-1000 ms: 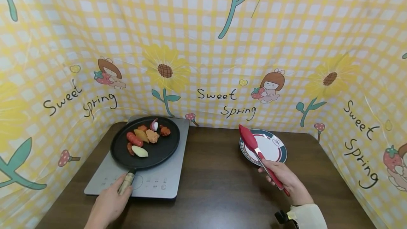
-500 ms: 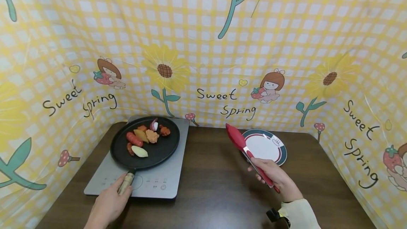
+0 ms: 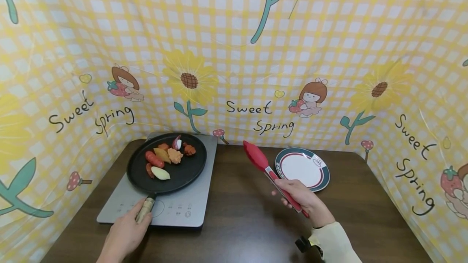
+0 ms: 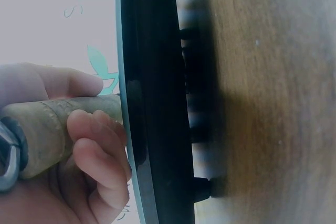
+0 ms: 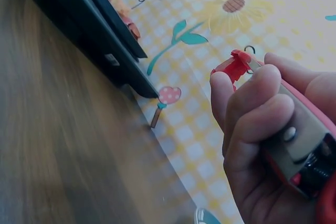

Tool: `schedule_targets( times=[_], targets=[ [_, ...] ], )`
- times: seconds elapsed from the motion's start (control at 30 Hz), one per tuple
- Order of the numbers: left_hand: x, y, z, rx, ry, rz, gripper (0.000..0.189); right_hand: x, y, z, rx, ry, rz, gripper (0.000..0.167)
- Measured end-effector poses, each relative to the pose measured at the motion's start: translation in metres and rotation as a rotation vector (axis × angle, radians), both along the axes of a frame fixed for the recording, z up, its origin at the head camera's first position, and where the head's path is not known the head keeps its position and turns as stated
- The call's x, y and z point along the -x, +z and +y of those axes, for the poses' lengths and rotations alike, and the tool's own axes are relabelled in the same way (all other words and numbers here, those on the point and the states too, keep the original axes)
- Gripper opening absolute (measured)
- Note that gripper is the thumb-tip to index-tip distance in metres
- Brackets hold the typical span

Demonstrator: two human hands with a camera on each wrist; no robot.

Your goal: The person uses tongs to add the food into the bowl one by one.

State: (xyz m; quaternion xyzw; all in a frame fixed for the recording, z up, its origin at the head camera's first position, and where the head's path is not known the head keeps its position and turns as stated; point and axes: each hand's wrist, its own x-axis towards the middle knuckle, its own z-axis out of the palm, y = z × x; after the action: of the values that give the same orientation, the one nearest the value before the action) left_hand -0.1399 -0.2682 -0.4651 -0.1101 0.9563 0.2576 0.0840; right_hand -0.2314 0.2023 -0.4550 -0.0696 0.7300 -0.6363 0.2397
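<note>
My left hand (image 3: 126, 230) grips the tan handle (image 4: 44, 129) of a round black frying pan (image 3: 137, 177), which sits on a flat silver induction cooker (image 3: 204, 198). Grouped in the pan are a red sausage (image 3: 154, 159), a pale leaf-shaped piece (image 3: 161, 173), a purple-and-white onion piece (image 3: 177, 143) and several brownish chunks. In my right hand (image 3: 301, 200) is a pair of red-and-silver tongs (image 3: 257, 157), tips pointing up and left over the table. The tongs' red tips (image 5: 233, 66) lie close together with nothing between them.
A white plate (image 3: 303, 169) with a green and red rim stands on the brown wooden table (image 3: 234, 214), behind and right of the right hand. A yellow checkered cloth (image 3: 234, 68) with flower prints hangs around the back and sides.
My right hand has carried the tongs left, from over the plate to the space between plate and cooker. The left hand, the pan and its food have stayed still.
</note>
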Motion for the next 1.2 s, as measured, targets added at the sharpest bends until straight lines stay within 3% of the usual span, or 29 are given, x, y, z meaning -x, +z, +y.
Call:
schedule_targets(
  times=[0.23, 0.6, 0.83, 1.2],
  targets=[
    [0.0, 0.001, -0.001, -0.017, 0.003, -0.019, 0.073, 0.001, 0.005, -0.015, 0.003, 0.027, -0.009, 0.043],
    [0.0, 0.001, 0.0, -0.018, -0.003, -0.014, 0.072, 0.005, 0.009, -0.043, 0.012, 0.088, 0.006, 0.051],
    [-0.001, 0.002, 0.0, -0.015, 0.007, -0.026, 0.074, 0.005, 0.01, -0.058, 0.052, 0.135, -0.031, 0.051],
    [0.001, 0.001, 0.0, -0.02, 0.012, -0.04, 0.074, 0.004, 0.012, -0.086, 0.017, 0.189, 0.006, 0.047]
  ],
)
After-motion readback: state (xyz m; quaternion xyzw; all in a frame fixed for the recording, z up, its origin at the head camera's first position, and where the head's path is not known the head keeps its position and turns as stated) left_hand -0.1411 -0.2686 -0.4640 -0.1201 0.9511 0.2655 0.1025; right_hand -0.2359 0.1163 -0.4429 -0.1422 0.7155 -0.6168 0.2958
